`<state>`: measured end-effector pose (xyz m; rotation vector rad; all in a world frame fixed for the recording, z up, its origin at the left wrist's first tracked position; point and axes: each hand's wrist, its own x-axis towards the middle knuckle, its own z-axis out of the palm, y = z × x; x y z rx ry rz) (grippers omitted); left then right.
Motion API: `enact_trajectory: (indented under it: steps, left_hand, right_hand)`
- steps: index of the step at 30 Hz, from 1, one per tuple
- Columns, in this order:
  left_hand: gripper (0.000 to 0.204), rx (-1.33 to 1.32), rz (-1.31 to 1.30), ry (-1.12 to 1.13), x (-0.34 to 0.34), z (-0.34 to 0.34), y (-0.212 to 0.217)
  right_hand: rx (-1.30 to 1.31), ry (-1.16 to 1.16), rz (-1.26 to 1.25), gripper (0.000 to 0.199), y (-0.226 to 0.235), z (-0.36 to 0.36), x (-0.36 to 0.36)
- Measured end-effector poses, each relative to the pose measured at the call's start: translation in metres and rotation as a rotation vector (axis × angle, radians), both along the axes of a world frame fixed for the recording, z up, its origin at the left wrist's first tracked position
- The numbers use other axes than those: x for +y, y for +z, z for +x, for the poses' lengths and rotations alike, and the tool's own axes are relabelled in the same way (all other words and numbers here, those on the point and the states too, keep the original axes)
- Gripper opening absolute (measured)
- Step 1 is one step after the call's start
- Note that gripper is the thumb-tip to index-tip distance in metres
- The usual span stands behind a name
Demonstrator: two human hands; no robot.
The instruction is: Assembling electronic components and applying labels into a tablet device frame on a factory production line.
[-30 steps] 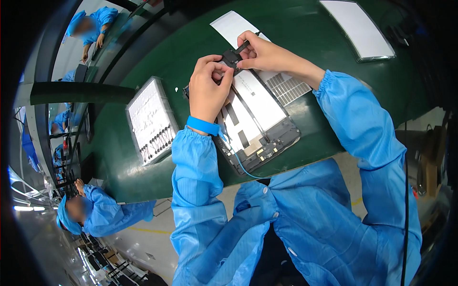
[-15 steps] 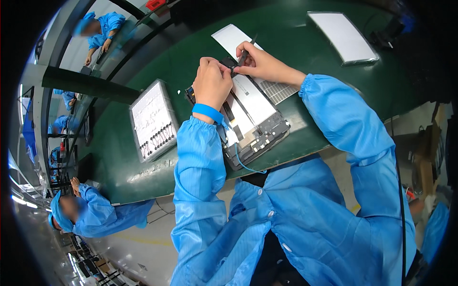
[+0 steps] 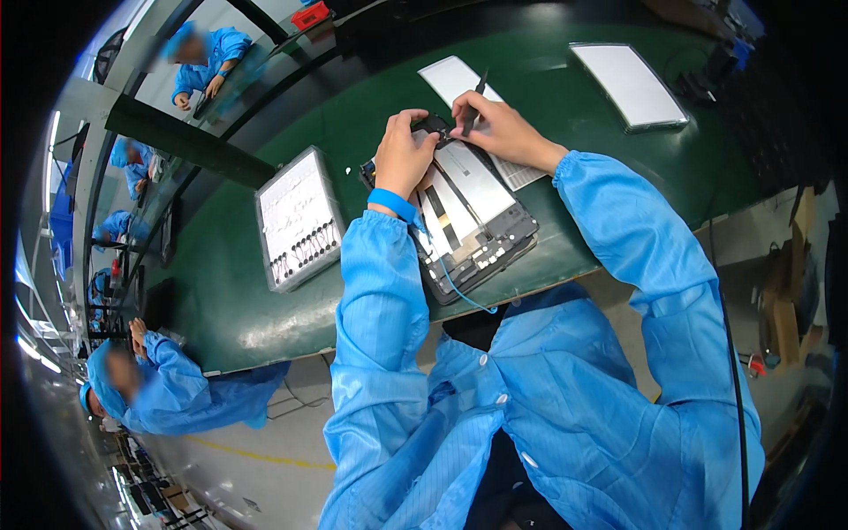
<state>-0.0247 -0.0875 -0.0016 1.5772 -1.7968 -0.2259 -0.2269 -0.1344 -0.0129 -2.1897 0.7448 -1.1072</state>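
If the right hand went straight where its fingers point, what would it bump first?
Probably the black part at the far end of the opened device. The right hand is so close it may be touching it, but depth is unclear.

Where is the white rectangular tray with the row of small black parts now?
In the head view, the white tray lies on the green table, left of the opened flat black device, beside the left blue sleeve.

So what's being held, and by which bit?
The right hand pinches a slim dark tool below the end that sticks up. The left hand is at the far end of the opened device; whether it grips anything can't be told.
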Motion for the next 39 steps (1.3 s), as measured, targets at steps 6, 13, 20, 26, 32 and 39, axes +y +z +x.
enact_trajectory:
  steps: [6,13,20,26,32,39]
  left_hand:
    - [0.035,0.111,-0.268,-0.136,0.057,0.029,0.010]
    - [0.044,0.598,-0.212,0.031,0.099,0.014,-0.029]
    - [0.049,0.892,-0.414,-0.070,0.076,0.010,-0.014]
    - [0.058,1.173,-0.435,-0.056,0.050,-0.006,-0.027]
    - [0.025,1.414,-0.004,-0.210,0.051,-0.009,-0.039]
    - [0.022,1.283,-0.005,-0.242,0.054,-0.021,-0.029]
  right_hand:
    - [0.227,-0.043,-0.066,0.020,0.022,-0.037,0.037]
    - [0.197,0.021,0.074,0.011,0.005,-0.034,0.082]
    - [-0.280,-0.061,0.507,0.032,0.052,-0.012,0.095]
    - [-0.536,-0.122,0.622,0.028,0.088,0.011,-0.037]
    - [-0.516,-0.287,0.545,0.025,0.057,0.160,-0.165]
    - [-0.612,-0.372,0.529,0.032,-0.008,0.307,-0.207]
